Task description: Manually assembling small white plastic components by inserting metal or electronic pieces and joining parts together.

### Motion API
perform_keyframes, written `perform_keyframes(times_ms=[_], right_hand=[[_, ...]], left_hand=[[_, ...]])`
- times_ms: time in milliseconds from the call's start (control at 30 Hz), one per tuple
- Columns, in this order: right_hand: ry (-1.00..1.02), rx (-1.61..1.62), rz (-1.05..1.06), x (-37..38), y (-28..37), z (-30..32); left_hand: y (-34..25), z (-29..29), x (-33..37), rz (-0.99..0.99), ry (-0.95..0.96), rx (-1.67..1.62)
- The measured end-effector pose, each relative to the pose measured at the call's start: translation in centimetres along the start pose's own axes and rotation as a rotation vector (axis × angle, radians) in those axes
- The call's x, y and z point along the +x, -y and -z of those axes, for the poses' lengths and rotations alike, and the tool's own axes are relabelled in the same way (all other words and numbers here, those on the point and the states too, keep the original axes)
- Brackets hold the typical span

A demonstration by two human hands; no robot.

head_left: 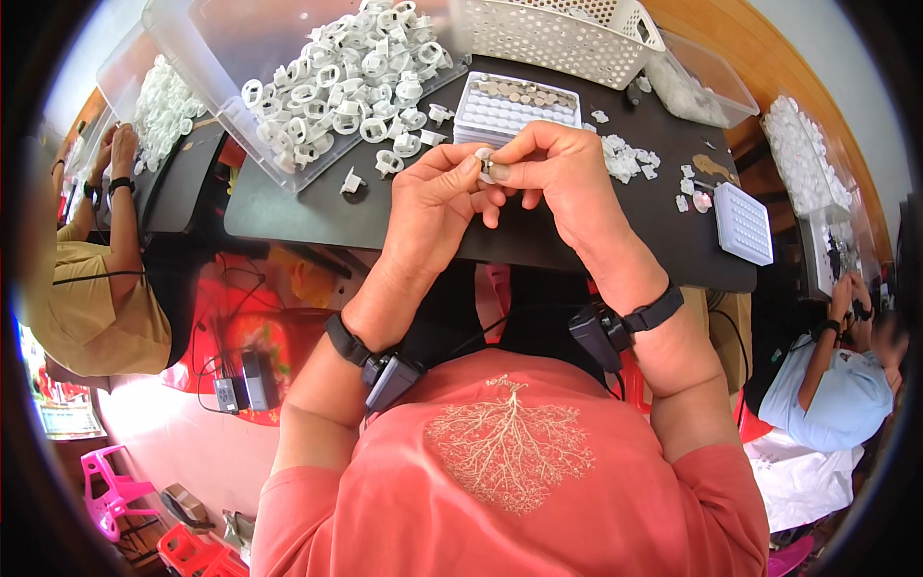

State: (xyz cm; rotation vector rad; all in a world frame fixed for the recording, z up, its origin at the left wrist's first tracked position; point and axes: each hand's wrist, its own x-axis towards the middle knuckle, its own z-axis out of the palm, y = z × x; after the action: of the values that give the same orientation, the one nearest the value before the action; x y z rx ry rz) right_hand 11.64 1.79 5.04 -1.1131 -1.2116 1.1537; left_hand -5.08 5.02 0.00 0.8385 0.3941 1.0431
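Observation:
My left hand and my right hand meet above the near part of the dark table. Between their fingertips they pinch a small white plastic part with a dark, shiny bit on it; the fingers hide much of it. Just beyond the hands stands a white tray with rows of round, flat metal discs. Left of it, a clear plastic bin lies with many translucent ring-shaped parts heaped in it, several of them spilled onto the table.
A white perforated basket and a clear container stand at the back. Small white pieces lie right of my hands, near another white tray. Other people work at left and right.

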Motion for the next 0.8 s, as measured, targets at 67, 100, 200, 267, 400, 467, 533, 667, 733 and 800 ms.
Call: perform_keyframes(times_ms=[67,100,200,267,400,467,533,667,733,800], right_hand=[[0.009,0.020,-0.005,0.1,-0.1,0.1],[0.014,0.025,-0.001,0.1,-0.2,0.2],[0.005,0.000,0.005,-0.1,0.0,-0.1],[-0.010,-0.031,0.007,-0.2,0.3,-0.3],[-0.028,-0.073,0.011,-0.5,0.3,-0.6],[-0.044,-0.064,0.005,-0.5,0.2,-0.8],[-0.087,-0.026,0.002,-0.5,0.1,-1.0],[-0.119,-0.030,0.025,-0.7,-0.2,-1.6],[-0.139,-0.014,0.048,-0.7,-0.3,-1.9],[-0.133,0.047,0.038,-0.4,-0.5,-2.0]], left_hand=[[0.0,0.0,0.0,-0.007,0.003,0.015],[0.1,0.0,0.1,-0.004,0.004,0.007],[0.2,0.2,0.2,-0.003,0.010,-0.015],[0.2,0.3,0.3,-0.006,0.013,-0.029],[0.2,0.3,0.3,0.002,0.008,-0.035],[0.2,0.3,0.3,0.006,0.010,-0.032],[0.2,0.3,0.3,-0.006,0.012,-0.019],[0.0,0.2,0.2,0.006,0.011,-0.085],[0.1,0.1,0.2,-0.011,0.005,-0.074],[0.2,0.1,0.1,-0.016,-0.003,-0.040]])
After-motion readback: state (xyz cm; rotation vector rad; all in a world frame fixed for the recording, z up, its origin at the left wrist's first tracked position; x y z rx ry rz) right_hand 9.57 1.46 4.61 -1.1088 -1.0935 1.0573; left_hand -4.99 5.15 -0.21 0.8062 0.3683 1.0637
